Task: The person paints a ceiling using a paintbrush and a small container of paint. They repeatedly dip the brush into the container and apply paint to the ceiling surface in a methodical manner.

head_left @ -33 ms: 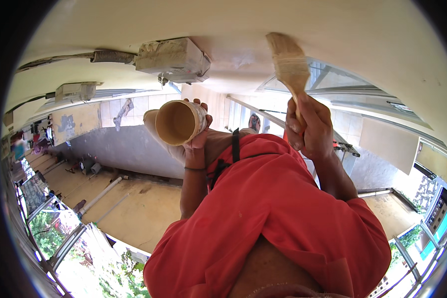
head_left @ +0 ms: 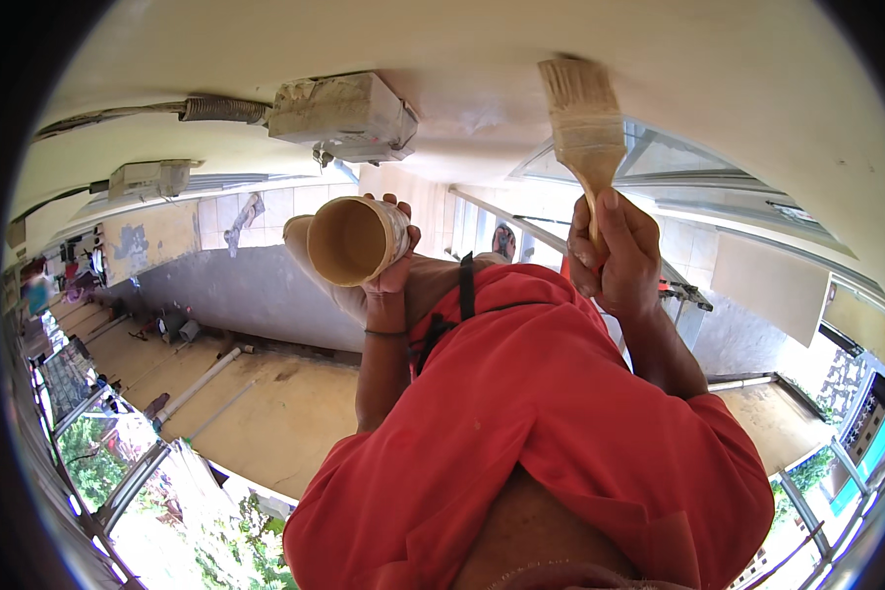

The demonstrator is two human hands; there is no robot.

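My right hand [head_left: 615, 246], raised at the right, grips the handle of a wide flat paintbrush [head_left: 588, 133] smeared with cream paint. The bristles point up and meet, or nearly meet, the cream painted surface [head_left: 482, 49]; whether they touch is hard to tell. At chest height my left hand [head_left: 395, 270] is wrapped round a paint-stained cup [head_left: 349, 241]. The cup's mouth faces me, and its inside looks cream-coloured. Part of my left hand is hidden behind the cup.
Left of the brush, a dirty grey box [head_left: 339, 118] with a corrugated conduit [head_left: 221, 109] is fixed to the painted surface. A second, smaller box [head_left: 150, 181] sits further left. A louvred window frame [head_left: 698, 162] is just right of the brush. Pipes [head_left: 202, 383] lie on the ground below.
The brush has shifted slightly to the right and its bristles stand more upright. My right hand has moved little, and my left hand with the cup has stayed in place.
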